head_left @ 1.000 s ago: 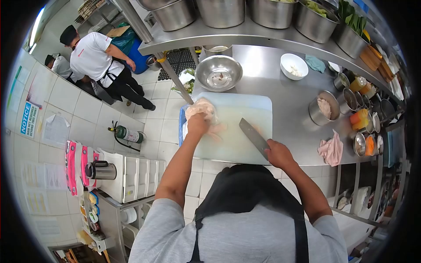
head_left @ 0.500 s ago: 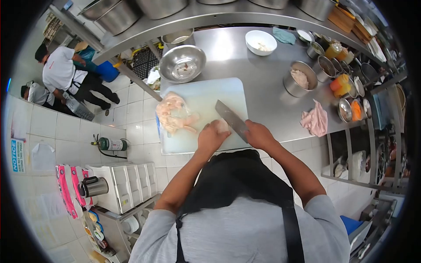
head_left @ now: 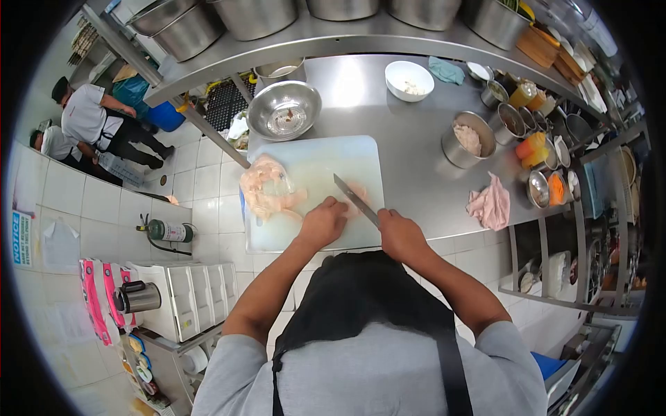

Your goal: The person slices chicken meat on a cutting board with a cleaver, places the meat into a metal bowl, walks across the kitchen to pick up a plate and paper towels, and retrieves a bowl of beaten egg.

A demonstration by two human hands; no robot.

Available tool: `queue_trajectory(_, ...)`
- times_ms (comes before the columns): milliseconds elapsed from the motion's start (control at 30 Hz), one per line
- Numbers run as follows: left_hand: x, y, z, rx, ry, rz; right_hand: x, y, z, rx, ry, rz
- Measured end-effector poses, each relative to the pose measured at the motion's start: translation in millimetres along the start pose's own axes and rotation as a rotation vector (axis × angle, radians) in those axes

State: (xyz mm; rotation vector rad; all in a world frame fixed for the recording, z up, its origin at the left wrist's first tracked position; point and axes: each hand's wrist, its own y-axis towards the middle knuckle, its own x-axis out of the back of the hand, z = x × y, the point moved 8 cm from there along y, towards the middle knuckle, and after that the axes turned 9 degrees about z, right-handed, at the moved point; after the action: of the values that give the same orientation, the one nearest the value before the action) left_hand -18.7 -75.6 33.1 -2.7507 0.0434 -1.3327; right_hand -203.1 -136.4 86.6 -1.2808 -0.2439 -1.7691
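Note:
My right hand [head_left: 402, 234] is closed round the handle of a large knife [head_left: 355, 198], its blade pointing up and left over the cutting board [head_left: 326, 156]. Under and beside the blade lies a pale piece of raw meat [head_left: 356, 196]. My left hand [head_left: 325, 220] rests just left of that piece with its fingers curled and touching its edge. A heap of raw meat in a clear plastic bag [head_left: 267, 186] lies on the board's left side, some of it spilling out toward my left hand.
Behind the board stands a steel bowl [head_left: 284, 111]. To the right are a white bowl [head_left: 409, 81], a steel pot with pale meat [head_left: 469, 140] and a pink cloth [head_left: 490, 202]. A steel shelf [head_left: 333, 47] crosses above. Two people [head_left: 94, 121] are at far left.
My left hand left the bagged meat and came over to the piece by the knife. The knife has turned onto its edge over that piece. The view has shifted.

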Motion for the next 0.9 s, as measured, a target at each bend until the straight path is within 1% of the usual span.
queue_trajectory(100,-0.5,3.5,0.1,0.02,0.05,0.004,7.6,-16.5,6.9,0.025,-0.033,-0.011)
queue_trajectory(300,-2.3,4.0,-2.0,0.014,-0.006,-0.02,-1.6,-25.2,10.0,0.035,-0.107,0.082)
queue_trajectory(400,-0.1,-0.3,-7.7,-0.02,-0.025,-0.06,-1.6,-26.1,15.1,0.017,-0.126,0.109)
queue_trajectory(500,-7.3,0.0,-4.1,-0.037,-0.051,-0.052,-12.5,-14.6,13.4,0.03,-0.105,0.082)
queue_trajectory(600,-12.3,2.1,-5.2,-0.034,-0.024,-0.028,-25.9,22.9,18.1,0.056,-0.124,0.06)
queue_trajectory(700,-15.7,-2.7,0.7,-0.068,-0.039,-0.109,-16.5,39.2,19.6,0.073,-0.082,0.054)
queue_trajectory(800,-14.4,-10.0,0.7,-0.078,-0.022,-0.172,4.2,19.6,25.2,0.086,-0.096,0.078)
queue_trajectory(900,-11.3,-11.0,-1.2,-0.083,-0.019,-0.215,11.9,-10.3,29.0,0.048,-0.177,0.201)
